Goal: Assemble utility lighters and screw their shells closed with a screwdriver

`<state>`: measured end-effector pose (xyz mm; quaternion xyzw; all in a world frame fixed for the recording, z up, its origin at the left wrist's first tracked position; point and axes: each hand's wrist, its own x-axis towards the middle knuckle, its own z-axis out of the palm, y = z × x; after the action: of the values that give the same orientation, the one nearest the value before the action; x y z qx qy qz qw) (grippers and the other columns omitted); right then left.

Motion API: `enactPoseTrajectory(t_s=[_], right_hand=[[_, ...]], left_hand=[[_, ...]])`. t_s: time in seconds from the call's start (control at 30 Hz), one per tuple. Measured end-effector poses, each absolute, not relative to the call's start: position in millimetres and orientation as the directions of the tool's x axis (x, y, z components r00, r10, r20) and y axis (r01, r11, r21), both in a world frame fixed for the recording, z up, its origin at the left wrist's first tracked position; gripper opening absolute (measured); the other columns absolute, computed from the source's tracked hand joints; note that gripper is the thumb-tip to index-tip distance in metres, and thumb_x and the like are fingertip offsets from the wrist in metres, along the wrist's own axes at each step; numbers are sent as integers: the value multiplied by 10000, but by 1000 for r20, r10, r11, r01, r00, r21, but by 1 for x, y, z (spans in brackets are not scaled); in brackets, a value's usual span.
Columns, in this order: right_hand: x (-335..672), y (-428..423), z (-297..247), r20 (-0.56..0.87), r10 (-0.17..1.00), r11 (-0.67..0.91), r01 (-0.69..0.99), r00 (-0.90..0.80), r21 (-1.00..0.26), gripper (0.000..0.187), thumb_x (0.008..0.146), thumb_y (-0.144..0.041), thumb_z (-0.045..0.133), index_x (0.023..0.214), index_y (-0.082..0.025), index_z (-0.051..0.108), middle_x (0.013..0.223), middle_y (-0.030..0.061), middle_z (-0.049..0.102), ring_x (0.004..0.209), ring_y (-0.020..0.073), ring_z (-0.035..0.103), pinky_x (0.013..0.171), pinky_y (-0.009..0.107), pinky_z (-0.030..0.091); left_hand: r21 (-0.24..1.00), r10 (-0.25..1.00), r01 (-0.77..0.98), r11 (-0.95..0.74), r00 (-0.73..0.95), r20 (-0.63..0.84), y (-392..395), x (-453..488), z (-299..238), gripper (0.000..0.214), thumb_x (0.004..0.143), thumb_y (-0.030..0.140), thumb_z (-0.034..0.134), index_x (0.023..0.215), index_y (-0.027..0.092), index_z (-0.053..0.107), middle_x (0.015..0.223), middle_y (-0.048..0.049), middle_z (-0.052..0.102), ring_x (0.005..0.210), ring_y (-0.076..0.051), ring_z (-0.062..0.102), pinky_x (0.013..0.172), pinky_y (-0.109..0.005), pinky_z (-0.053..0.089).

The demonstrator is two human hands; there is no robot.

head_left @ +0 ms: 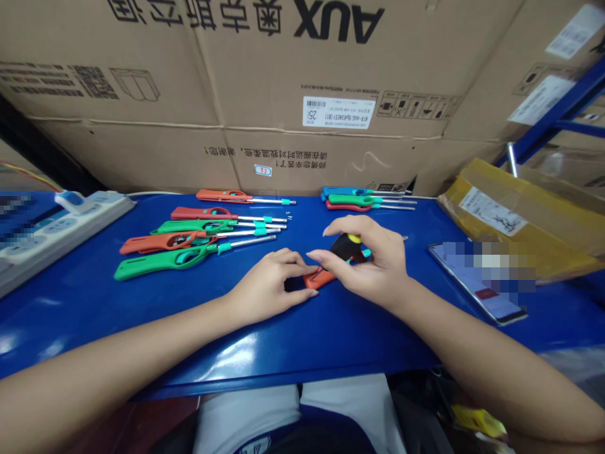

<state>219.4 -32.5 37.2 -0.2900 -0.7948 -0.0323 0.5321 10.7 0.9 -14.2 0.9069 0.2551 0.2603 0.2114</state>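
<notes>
An orange long-nosed lighter (321, 278) lies on the blue tabletop in front of me. My left hand (271, 285) pinches its handle end between thumb and fingers. Over the lighter's middle, my right hand (373, 258) is curled round a short screwdriver (344, 247) with a black handle and a yellow end. The screwdriver's tip is hidden by the handle and fingers. To the left lie several more lighters, among them a green one (161, 260) nearest me. Tiny metal screws (289, 216) rest by their tips. Behind my right hand is a pile with a blue lighter (347, 192).
A white power strip (61, 230) runs along the left side. A phone (477, 284) lies at the right, before a yellow-taped carton (524, 221). A large cardboard box (265, 75) walls off the back. The blue table's (246, 362) front edge is just above my lap.
</notes>
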Motion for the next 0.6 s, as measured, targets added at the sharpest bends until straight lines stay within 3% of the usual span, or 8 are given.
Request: enactPoseTrajectory(t_s=[0.07,0.13,0.2,0.4,0.53,0.6], right_hand=[[220,-33,37,843,472,819,483,-259,-310,221,964,-284,618,1175,-220,626,1032,58,734,845,179,712,768,311,600],[221,-34,38,774,552,809,427,-311,-405,353,1018,-256,470,1363,-210,531,1141,88,713,876,182,714,788,336,603],[221,-35,38,733,580,803,400,-356,-441,418,1024,-242,432,1440,-217,468,1166,93,713,876,187,721,798,351,608],[218,-37,41,819,507,776,556,-270,-297,265,917,-302,706,1165,-239,637,998,34,763,810,182,737,764,298,612],[219,-41,45,763,538,807,481,-359,-342,345,1015,-224,468,1348,-205,555,1164,81,733,1004,198,731,875,337,596],[219,-42,46,752,538,809,484,-380,-334,364,1009,-195,447,1357,-207,552,1119,72,743,941,185,738,844,325,597]], left_hand=[[526,577,352,-774,734,358,1,11,-14,271,906,358,738,1125,199,761,1009,-66,710,940,-220,641,878,-376,527],[536,583,351,-768,731,355,1,11,-13,286,909,369,735,1134,195,759,990,-67,707,923,-213,639,867,-368,531],[540,582,346,-767,729,361,1,11,-14,277,906,371,736,1119,196,763,988,-67,707,922,-214,642,863,-367,534],[522,573,347,-779,733,366,1,11,-15,228,900,331,742,1097,219,770,1016,-61,717,962,-230,653,887,-383,528],[544,579,341,-767,733,357,1,11,-13,267,907,360,733,1122,206,770,1011,-69,714,937,-221,647,868,-373,534],[548,579,339,-765,734,354,1,11,-13,275,911,359,725,1138,208,766,1026,-73,716,942,-219,650,877,-373,538]])
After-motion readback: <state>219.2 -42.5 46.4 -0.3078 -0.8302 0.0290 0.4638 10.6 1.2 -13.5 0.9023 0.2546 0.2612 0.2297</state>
